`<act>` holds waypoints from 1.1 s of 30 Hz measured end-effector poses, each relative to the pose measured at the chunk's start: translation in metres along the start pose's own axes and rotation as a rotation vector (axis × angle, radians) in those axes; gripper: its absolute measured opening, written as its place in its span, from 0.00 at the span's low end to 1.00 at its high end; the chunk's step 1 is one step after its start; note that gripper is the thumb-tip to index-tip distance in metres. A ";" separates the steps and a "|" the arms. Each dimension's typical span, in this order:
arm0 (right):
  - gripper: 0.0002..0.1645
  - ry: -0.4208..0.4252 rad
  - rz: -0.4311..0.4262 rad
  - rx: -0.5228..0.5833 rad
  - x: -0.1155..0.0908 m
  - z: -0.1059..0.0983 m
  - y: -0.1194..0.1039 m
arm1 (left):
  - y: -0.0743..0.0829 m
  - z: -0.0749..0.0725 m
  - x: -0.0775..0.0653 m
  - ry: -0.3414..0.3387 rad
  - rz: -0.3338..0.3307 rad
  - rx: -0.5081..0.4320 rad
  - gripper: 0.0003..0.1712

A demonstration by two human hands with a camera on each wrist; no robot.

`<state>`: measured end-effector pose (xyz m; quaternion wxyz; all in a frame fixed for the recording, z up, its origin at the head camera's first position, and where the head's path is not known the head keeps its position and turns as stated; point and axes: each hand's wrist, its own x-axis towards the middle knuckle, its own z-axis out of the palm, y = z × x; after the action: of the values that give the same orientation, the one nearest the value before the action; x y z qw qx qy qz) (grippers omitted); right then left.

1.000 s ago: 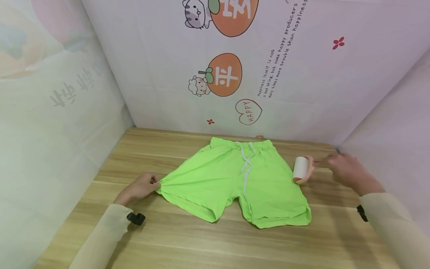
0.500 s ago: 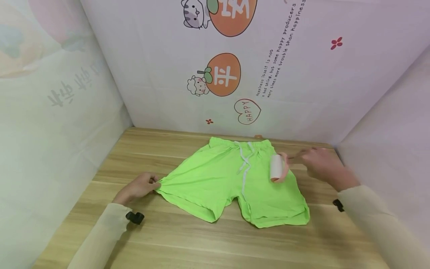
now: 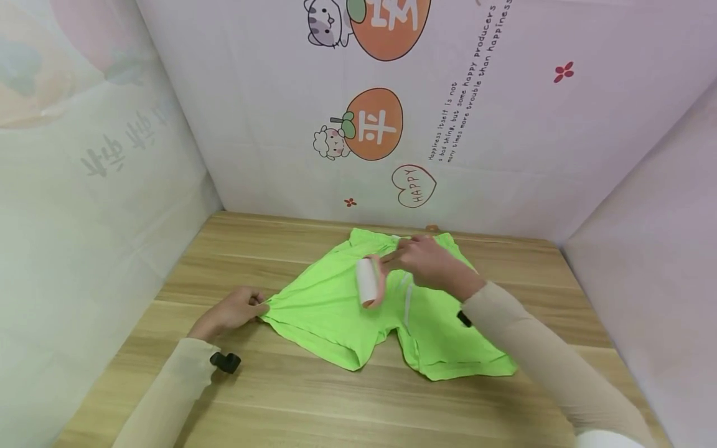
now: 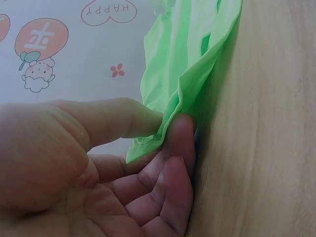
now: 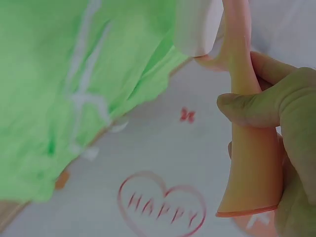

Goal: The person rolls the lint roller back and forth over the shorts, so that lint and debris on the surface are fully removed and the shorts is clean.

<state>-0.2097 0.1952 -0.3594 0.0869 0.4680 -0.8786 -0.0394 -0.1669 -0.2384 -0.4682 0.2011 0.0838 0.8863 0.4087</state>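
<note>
Bright green shorts [image 3: 325, 298] with white drawstrings lie spread on the wooden table, waistband toward the back wall. At the left leg's outer hem corner, my left hand [image 3: 235, 311] pinches the cloth between thumb and fingers; the left wrist view shows the hem [image 4: 170, 116] held slightly off the wood. My right hand [image 3: 434, 264] grips the pink handle [image 5: 254, 163] of a lint roller, its fingers wrapped round it. The white lint roller [image 3: 367, 281] is over the upper middle of the left leg. My right hand and forearm hide part of the waistband, drawstrings and right leg.
The wooden table [image 3: 313, 410] is bounded by a printed white back wall [image 3: 269, 124] and cloth-covered side walls on the left [image 3: 112, 205] and right [image 3: 661, 218]. The back wall stands close behind the waistband.
My right hand has carried the lint roller leftward, from the shorts' right edge across the right leg to the left leg. The left hand keeps its pinch in the same spot.
</note>
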 end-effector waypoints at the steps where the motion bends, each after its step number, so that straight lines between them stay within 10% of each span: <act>1: 0.47 -0.007 -0.012 -0.001 0.009 0.002 -0.006 | 0.000 0.000 0.000 0.000 -0.001 0.003 0.09; 18: 0.42 -0.056 -0.070 0.002 0.100 0.044 -0.095 | -0.005 0.000 0.001 -0.009 0.022 -0.028 0.07; 33: 0.46 -0.016 -0.011 0.137 0.054 0.050 -0.076 | -0.002 0.001 0.002 0.008 -0.008 -0.015 0.06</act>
<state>-0.1867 0.1078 -0.4133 0.0476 0.4772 -0.8774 0.0165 -0.1678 -0.2381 -0.4706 0.2000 0.0772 0.8843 0.4147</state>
